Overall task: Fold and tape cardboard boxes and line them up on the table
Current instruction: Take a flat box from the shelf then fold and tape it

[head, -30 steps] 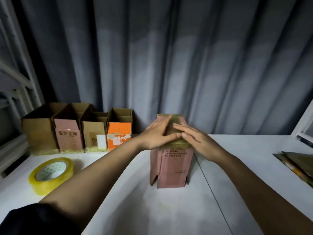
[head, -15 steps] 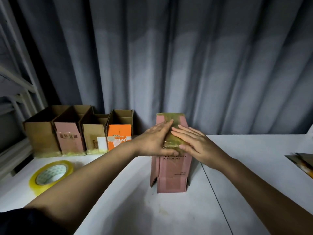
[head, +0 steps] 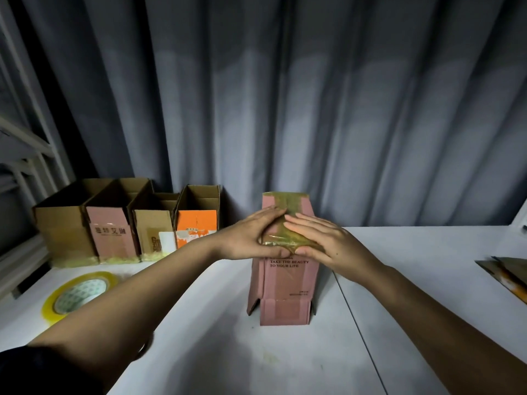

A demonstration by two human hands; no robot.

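Flanking pink box (head: 285, 283): tape roll (head: 77, 295) left, 4 boxes (head: 128, 226) behind.

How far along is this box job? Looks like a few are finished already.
Done: four boxes stand side by side at the back left of the table. In hand: the left hand and right hand press yellowish tape down onto a fifth, pink box that stands with its loose flaps at the bottom. Left: adding it to the row, then folding the flat cardboard at the right edge. The tape roll waits nearby.
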